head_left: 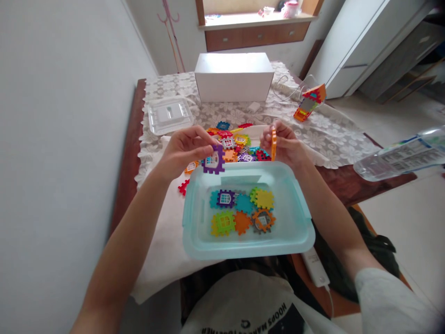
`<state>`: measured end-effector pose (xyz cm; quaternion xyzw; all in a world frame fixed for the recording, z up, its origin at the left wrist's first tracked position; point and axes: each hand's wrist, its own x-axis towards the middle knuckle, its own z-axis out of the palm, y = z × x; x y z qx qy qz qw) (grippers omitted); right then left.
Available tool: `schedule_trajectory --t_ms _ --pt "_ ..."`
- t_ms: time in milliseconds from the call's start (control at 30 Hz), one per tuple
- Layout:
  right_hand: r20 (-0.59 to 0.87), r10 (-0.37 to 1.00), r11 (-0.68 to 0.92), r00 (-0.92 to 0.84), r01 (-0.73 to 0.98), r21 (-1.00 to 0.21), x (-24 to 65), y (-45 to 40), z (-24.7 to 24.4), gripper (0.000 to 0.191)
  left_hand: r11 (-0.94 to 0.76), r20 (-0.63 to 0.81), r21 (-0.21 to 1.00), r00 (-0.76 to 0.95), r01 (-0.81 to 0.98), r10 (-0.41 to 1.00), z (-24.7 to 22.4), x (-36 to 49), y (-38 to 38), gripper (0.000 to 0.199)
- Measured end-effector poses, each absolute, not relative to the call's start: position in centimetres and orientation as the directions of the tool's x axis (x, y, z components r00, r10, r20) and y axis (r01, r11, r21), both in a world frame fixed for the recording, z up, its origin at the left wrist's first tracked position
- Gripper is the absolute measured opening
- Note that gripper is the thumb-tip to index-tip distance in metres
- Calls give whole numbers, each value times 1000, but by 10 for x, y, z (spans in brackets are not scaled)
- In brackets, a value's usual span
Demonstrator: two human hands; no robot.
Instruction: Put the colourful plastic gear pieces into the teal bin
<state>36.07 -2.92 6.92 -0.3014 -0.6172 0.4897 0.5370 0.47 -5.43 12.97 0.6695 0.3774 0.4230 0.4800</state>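
Pinched in my left hand (189, 150) is a purple building tile (218, 162) with toothed edges and a white window, held over the far left rim of the light blue tub (248, 253). My right hand (283, 144) grips an orange building tile (274, 144), seen edge-on above the tub's far right rim. Inside the tub lie several more tiles: a purple window tile (225, 198), a yellow one (264, 199), a green one (225, 222) and an orange one (242, 222). Beyond the tub spreads a pile of mixed tiles (229, 143), partly hidden by my left hand.
A clear lid (170, 115) lies at the back left of the lace-covered table. A white box (234, 79) stands at the back. Farther right are a small tile house (309, 103) and a plastic bottle (399, 155). A white power strip (315, 268) sits beside the tub's right.
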Motion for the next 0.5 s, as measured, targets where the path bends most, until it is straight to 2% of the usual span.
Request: schedule_trajectory --t_ms 100,200,267,333,400,433,500 --pt "295 864 266 -407 -129 -955 353 -33 66 59 -179 119 981 486 79 866 129 16 -60 56" --pt "308 882 342 -355 35 -939 344 -25 52 53 -208 161 977 477 47 864 114 20 -51 63" --pt "387 876 454 -289 218 -864 340 -18 41 46 -277 226 958 405 73 886 97 17 -40 62" --pt "450 846 533 -286 426 -731 336 -14 31 33 -354 287 917 312 184 906 76 12 -29 56" --pt "454 830 553 -324 576 -602 334 -13 24 30 -399 301 847 301 352 905 55 9 -20 62" --pt "437 831 551 -344 619 -560 333 -14 21 31 -410 293 806 314 427 903 47 8 -17 67" --pt "405 840 538 -362 652 -534 332 -14 18 28 -435 275 734 357 522 893 34 8 -14 63"
